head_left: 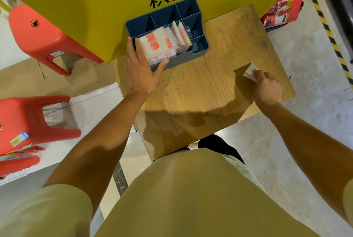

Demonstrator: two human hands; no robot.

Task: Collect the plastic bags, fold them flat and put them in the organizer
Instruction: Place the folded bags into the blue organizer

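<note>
**Last folded bag heading for the organizer**

Folded plastic bag point(250, 72) is sitting pinched in the right hand point(268, 89) over the table's point(210, 91) right edge, fingers curling round it. Prob. light, limp, slick — looks best gripped across the fold so it isn't springing open. Left hand point(141, 68), fingers straight & spread, is steadying the blue organizer point(198, 45) w/ stacked bags point(158, 45) lying inside.

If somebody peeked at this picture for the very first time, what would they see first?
Probably the big yellow sign with black writing at the top, with the bright red stools to its left. Next, the blue organizer on the wooden table, where the left hand rests flat against folded plastic bags. On the right, the right hand pinches one small folded bag.
</note>
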